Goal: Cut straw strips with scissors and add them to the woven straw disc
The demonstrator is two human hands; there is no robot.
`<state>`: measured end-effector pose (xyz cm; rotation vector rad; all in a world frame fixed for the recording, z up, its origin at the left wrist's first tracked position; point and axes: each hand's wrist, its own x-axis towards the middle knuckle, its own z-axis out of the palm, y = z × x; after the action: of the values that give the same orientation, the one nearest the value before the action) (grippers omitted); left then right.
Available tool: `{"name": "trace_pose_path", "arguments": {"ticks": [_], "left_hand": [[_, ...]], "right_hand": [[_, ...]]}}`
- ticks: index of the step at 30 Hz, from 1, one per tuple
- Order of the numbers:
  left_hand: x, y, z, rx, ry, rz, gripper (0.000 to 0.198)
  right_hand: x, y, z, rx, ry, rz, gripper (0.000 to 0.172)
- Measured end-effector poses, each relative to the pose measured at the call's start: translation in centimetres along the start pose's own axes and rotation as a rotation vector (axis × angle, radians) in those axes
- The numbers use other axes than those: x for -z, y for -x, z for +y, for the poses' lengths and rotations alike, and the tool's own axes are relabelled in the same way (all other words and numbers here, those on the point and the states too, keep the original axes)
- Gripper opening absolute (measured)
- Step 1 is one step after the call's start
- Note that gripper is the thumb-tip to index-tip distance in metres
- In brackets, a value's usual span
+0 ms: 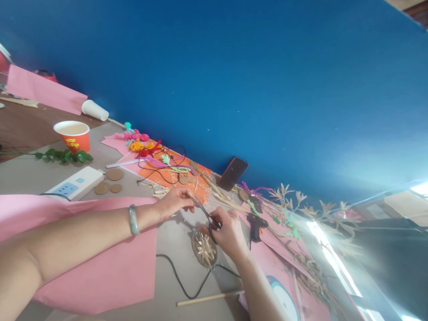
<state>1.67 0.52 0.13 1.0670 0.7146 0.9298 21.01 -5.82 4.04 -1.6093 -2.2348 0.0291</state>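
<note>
My right hand (231, 234) is closed round the black handles of a pair of scissors (204, 211), whose blades slant up to the left. At the blade tips my left hand (176, 203) pinches with thumb and fingers; what lies between them is too small to make out. Below both hands stands a small round dish (216, 258) with pale, pointed straw-like pieces (204, 248) in it. More pale scraps (161, 191) lie beside my left hand. A black glue gun (257, 226) lies to the right of my right hand.
Pink paper (110, 267) lies under my left forearm, near a white power strip (78, 183). A red paper cup (72, 136) stands at the left. A phone (233, 174) leans on the blue wall (214, 80). A black cord (180, 283) and thin stick (209, 298) lie in front.
</note>
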Motion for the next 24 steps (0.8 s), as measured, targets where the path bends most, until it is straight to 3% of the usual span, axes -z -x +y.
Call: {"name": "trace_pose_path", "arguments": {"ticks": [8,16,24], "left_hand": [[-0.1,-0.1,0.0,0.008,0.028,0.012,0.020],[0.0,0.2,0.5,0.021,-0.009,-0.013,0.022],[0.0,0.5,0.5,-0.134,-0.207,-0.137,0.021]], "right_hand": [[-0.5,0.1,0.7,-0.028,0.025,0.030,0.024],[-0.4,0.1,1.5,-0.235,-0.171,-0.003,0.035],[0.9,-0.4,0.0,-0.117,-0.089,-0.113,0.028]]}}
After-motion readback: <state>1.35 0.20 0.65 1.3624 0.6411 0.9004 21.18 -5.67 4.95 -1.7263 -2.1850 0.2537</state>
